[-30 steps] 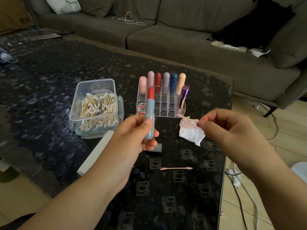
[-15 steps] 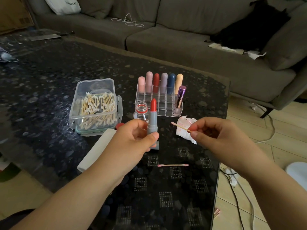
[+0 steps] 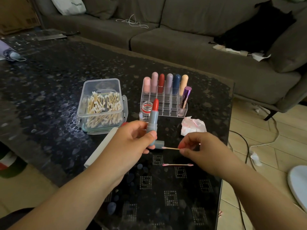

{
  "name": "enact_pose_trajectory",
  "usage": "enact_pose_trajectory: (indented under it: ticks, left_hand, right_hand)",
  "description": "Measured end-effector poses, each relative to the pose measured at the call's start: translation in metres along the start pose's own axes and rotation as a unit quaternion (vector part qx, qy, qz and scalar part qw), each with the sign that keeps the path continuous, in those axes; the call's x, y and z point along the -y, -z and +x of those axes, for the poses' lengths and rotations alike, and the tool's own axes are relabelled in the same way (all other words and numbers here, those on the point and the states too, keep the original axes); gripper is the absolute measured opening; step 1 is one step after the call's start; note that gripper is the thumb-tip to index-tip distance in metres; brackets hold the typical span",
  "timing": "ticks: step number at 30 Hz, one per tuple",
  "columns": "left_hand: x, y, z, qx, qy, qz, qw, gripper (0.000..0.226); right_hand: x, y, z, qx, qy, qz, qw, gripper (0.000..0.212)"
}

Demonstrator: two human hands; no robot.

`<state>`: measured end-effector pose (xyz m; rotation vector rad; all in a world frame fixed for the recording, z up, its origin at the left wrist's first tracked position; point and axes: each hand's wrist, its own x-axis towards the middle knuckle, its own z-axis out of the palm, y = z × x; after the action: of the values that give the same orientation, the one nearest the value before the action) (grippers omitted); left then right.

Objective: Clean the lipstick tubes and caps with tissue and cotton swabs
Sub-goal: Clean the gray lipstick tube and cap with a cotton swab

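Observation:
My left hand (image 3: pixel 132 141) grips an open grey-blue lipstick tube (image 3: pixel 152 120) upright, its red stick exposed on top. The tube's grey cap (image 3: pixel 159 144) lies on the table just right of that hand. My right hand (image 3: pixel 201 146) pinches a cotton swab (image 3: pixel 170 148) with its tip pointing left toward the cap and the tube's base. A crumpled, pink-stained tissue (image 3: pixel 192 126) lies behind my right hand. A used pink-tipped swab (image 3: pixel 177 165) lies on the table below both hands.
A clear box of cotton swabs (image 3: pixel 100 105) stands at left, a white strip (image 3: pixel 99 149) in front of it. A clear organizer (image 3: pixel 164 100) holds several capped lipsticks and a purple tube (image 3: pixel 186 97). A small open jar (image 3: pixel 147 110) stands beside it. Cables lie on the floor at right.
My right hand let go of the tissue, which now lies on the table, and holds a cotton swab instead. Both hands came lower and closer, the swab tip now near the cap.

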<state>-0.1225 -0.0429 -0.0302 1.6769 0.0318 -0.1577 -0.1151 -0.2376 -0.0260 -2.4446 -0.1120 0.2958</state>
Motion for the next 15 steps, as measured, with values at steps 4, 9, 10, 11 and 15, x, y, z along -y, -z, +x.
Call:
enact_pose_trajectory:
  ticks: [4, 9, 10, 11, 15]
  left_hand:
    - [-0.001, 0.002, 0.002, 0.003, -0.003, 0.000, 1.000, 0.010]
    - [0.001, 0.002, 0.002, -0.001, 0.006, 0.029, 1.000, 0.006]
    - [0.002, 0.002, 0.002, -0.009, 0.004, 0.055, 0.998, 0.007]
    - [0.003, 0.001, 0.001, -0.017, 0.001, 0.092, 0.996, 0.008]
    - [0.006, -0.002, -0.001, -0.048, -0.031, 0.232, 0.971, 0.017]
  right_hand:
    - [-0.002, -0.010, 0.008, 0.006, -0.002, -0.033, 0.999, 0.009]
    - [-0.003, -0.010, 0.010, 0.006, 0.000, -0.044, 0.999, 0.016]
    - [-0.004, -0.009, 0.010, 0.001, -0.002, -0.040, 0.999, 0.016]
    - [-0.004, -0.007, 0.010, -0.002, -0.002, -0.037, 0.999, 0.016]
    - [-0.003, -0.001, 0.010, -0.017, 0.003, -0.024, 1.000, 0.019]
